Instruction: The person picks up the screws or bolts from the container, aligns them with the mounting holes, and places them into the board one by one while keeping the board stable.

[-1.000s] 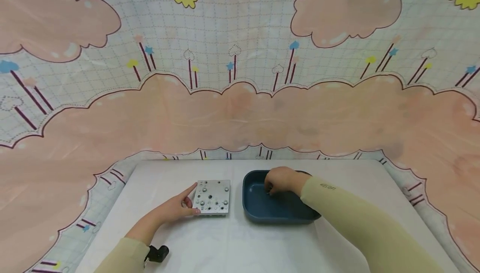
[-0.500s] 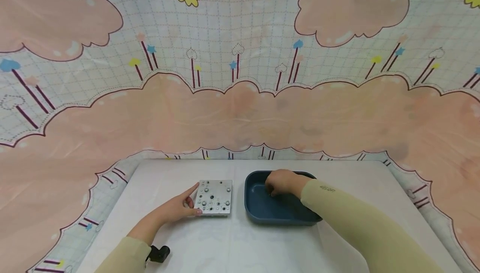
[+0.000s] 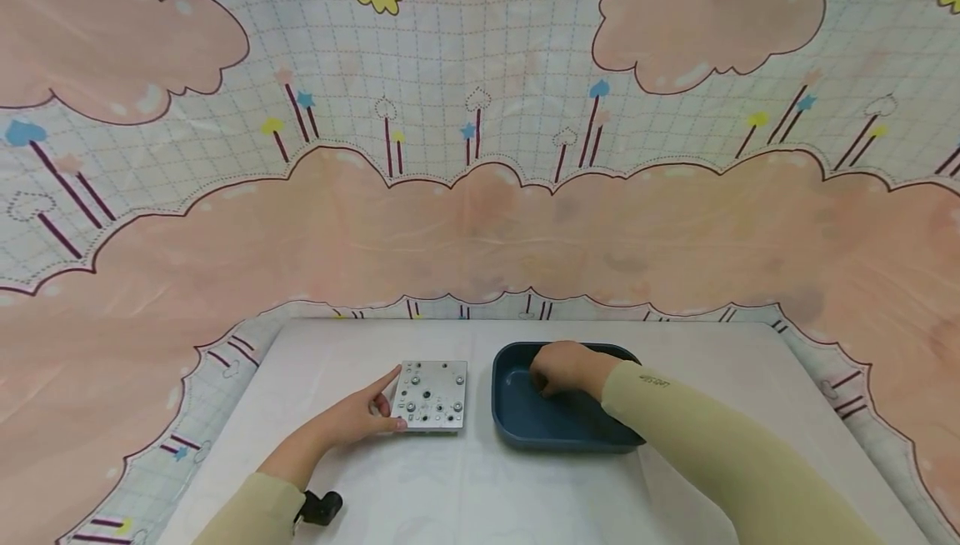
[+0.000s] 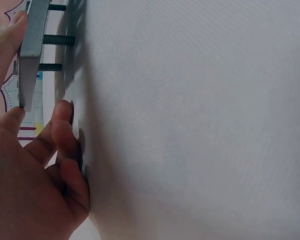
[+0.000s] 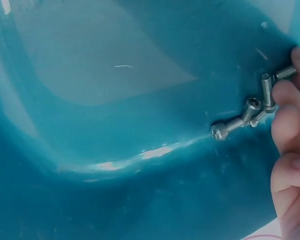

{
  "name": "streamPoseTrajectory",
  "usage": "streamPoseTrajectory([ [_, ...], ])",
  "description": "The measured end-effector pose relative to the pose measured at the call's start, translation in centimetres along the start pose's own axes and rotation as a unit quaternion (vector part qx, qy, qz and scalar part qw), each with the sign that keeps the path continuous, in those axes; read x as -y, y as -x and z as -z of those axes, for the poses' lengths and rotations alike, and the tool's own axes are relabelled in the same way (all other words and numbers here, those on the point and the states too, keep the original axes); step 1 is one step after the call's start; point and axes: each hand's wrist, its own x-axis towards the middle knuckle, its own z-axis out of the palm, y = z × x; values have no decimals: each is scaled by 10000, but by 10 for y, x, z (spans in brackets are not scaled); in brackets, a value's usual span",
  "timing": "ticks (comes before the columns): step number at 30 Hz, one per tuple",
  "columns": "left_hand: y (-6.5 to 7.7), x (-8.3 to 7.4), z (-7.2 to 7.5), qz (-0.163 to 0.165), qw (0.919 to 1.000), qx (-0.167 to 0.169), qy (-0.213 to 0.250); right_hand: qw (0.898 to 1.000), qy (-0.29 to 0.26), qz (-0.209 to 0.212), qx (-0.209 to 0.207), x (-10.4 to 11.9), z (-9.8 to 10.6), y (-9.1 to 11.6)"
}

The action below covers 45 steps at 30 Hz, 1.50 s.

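A silver metal plate (image 3: pixel 431 395) with holes and several bolt heads sits on the white table. Threaded bolt shafts (image 4: pixel 59 39) stick out from its underside in the left wrist view. My left hand (image 3: pixel 360 416) holds the plate's left edge between thumb and index finger, its other fingers curled below. Inside a dark blue bin (image 3: pixel 506 428), my right hand (image 3: pixel 566 367) has curled fingers. In the right wrist view, a screw (image 5: pixel 286 72) shows between those fingertips. Several loose socket-head screws (image 5: pixel 235 123) lie against the bin's wall beside them.
A white cloth covers the table (image 3: pixel 465 495). A black wrist device (image 3: pixel 321 508) sits at the left sleeve cuff. Behind the table hangs a patterned curtain (image 3: pixel 480 237) with clouds.
The head view has shifted slightly, so everything sits a little further right. My left hand stays on the plate, and my right hand stays inside the bin with small finger movement.
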Motion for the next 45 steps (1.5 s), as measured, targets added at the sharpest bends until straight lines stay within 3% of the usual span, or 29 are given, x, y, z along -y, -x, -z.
streamPoseTrajectory([
  [19, 2, -6, 0, -99, 9999, 67, -78, 9997, -54, -239, 20, 6, 0, 9],
  [32, 4, -5, 2, -11, 9999, 51, -109, 9963, -670, -512, -187, 7, 13, 27],
  [45, 1, 1, 1, -69, 9999, 44, -59, 9882, -1305, -491, -632, 4, 19, 38],
])
